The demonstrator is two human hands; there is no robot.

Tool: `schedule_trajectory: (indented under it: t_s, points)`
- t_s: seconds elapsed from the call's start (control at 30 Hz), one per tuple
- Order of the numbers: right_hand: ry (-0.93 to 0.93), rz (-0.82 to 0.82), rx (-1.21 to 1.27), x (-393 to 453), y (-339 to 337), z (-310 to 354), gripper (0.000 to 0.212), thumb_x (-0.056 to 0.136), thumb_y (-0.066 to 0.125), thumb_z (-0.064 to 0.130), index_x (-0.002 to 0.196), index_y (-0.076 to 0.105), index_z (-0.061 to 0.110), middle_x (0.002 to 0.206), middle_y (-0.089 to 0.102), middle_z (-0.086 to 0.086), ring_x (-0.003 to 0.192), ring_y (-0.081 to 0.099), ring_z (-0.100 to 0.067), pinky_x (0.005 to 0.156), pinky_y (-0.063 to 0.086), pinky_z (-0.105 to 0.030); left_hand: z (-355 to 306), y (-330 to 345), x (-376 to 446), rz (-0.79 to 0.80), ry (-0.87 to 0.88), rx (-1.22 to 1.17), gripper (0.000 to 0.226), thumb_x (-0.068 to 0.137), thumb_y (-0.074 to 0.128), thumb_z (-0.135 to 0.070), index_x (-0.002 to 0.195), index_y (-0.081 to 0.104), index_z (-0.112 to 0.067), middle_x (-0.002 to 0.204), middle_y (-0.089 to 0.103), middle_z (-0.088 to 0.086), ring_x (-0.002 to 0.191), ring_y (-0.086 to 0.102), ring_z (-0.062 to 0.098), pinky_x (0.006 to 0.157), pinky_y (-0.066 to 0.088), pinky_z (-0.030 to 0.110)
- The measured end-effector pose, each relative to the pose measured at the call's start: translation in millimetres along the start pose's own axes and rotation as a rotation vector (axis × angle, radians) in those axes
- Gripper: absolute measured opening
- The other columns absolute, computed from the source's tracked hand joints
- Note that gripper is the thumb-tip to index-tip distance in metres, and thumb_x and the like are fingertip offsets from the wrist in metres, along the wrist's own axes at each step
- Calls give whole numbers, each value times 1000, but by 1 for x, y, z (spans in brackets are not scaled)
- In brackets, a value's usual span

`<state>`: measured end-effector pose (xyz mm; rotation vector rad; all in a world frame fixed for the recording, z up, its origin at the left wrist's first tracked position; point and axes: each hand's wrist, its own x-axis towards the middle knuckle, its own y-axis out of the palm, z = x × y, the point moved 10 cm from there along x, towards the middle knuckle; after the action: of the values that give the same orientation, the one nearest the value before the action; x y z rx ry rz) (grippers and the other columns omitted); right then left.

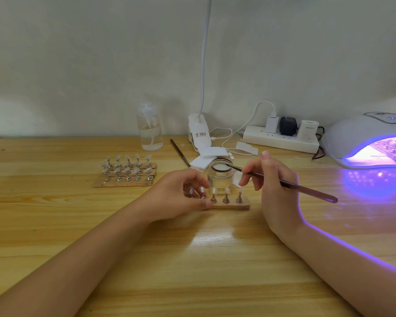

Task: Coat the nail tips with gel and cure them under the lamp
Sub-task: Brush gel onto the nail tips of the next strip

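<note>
A small wooden strip (242, 205) in the middle of the table carries several nail tips (226, 191) on metal stands. My left hand (178, 197) grips the strip's left end, thumb in front and fingers curled over the leftmost stands. Just behind the strip stands an open glass jar of clear gel (220, 176). My right hand (276, 186) pinches a thin brush (306, 190), whose tip reaches over the jar's rim. At the right edge the curing lamp (361, 138) glows violet, with another strip inside it.
Further wooden strips with several nail tips (126, 171) lie at the left. Behind are a clear pump bottle (149, 130), a second brush (180, 155), white wipes (212, 155), a clip lamp base (198, 131) and a power strip (280, 138) with cables.
</note>
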<state>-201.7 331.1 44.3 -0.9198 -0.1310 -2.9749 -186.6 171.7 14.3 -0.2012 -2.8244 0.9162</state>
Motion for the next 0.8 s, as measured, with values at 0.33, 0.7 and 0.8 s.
schedule_trajectory:
  t_s: [0.33,0.7,0.8]
  points:
    - [-15,23,-6,0,3,1,39,91,35,23,62,58,12,54,57,-5,50,50,1,58,38,-8,-6,3,3,-104,38,113,16,73,74,-28,69,61,-36,69,56,-15,63,48,-2,56,37,8]
    - [-23,39,-52,-1,4,2,39,91,35,23,61,58,14,55,58,-4,52,48,0,57,36,-9,-14,0,-1,-159,81,212,19,73,74,-28,66,59,-37,68,58,-16,71,51,-3,60,38,15]
    - [-25,44,-58,-1,4,2,39,91,35,23,61,58,15,54,58,-3,51,48,1,57,36,-9,-18,-1,-4,-186,114,259,22,74,73,-30,65,57,-41,70,59,-16,74,52,-4,62,41,17]
